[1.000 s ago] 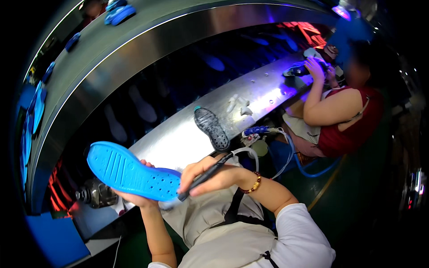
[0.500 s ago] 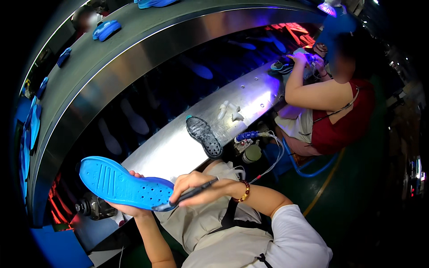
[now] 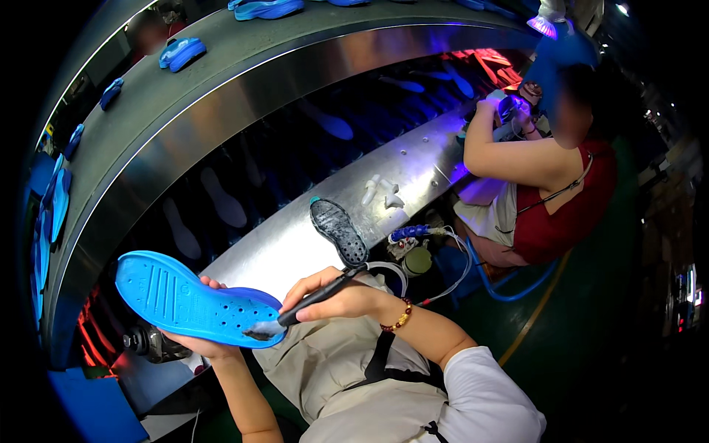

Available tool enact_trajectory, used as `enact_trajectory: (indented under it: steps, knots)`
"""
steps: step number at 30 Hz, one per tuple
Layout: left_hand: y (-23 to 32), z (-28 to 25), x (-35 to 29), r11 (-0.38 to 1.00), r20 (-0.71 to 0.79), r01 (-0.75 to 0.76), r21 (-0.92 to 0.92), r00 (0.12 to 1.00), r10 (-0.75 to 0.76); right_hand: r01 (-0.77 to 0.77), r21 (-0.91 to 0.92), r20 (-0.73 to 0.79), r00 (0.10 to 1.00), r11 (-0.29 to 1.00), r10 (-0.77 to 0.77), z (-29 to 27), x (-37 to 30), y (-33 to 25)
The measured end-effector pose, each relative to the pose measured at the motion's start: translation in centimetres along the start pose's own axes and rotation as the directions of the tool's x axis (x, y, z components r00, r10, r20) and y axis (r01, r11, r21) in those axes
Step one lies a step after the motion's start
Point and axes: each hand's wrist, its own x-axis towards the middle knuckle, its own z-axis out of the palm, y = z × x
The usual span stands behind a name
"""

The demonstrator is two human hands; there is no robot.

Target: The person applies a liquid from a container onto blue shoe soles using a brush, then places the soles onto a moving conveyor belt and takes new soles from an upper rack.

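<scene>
A bright blue shoe sole (image 3: 193, 299), with grooves and small holes in its face, rests in my left hand (image 3: 199, 345). The fingers wrap beneath it and their tips show at its far edge. My right hand (image 3: 332, 297) is closed round the dark handle of a brush (image 3: 316, 301). The brush's bristles lie against the right end of the sole, beside the holes. On the metal bench in front of me sits a black perforated sole-shaped piece (image 3: 338, 230), apart from both hands.
Small white pieces (image 3: 391, 193) lie on the metal bench (image 3: 295, 229). Beyond it curves a conveyor belt (image 3: 221, 55) carrying blue soles. A round-lidded pot (image 3: 417, 261) and a coiled blue hose (image 3: 408, 232) are near the bench edge. At right, a seated co-worker (image 3: 554, 177) handles something.
The brush has moved further onto the sole, and its bristles now show more plainly. The sole has shifted slightly left and up. The co-worker's hands have moved a little.
</scene>
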Motion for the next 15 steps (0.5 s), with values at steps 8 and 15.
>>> enact_trajectory:
  steps: [8, 15]
  knots:
    - [-2.0, 3.4, -2.0, 0.991, 0.195, 0.079, -0.11, 0.979, -0.056, 0.051, 0.235, -0.098, 0.995, 0.971, -0.028, 3.0, 0.6, -0.8]
    - [-2.4, -0.2, -2.5, 0.97, 0.077, 0.195, -0.146, 0.98, -0.185, 0.08, 0.137, -0.176, 0.983, 0.987, -0.055, 4.5, 0.7, -0.7]
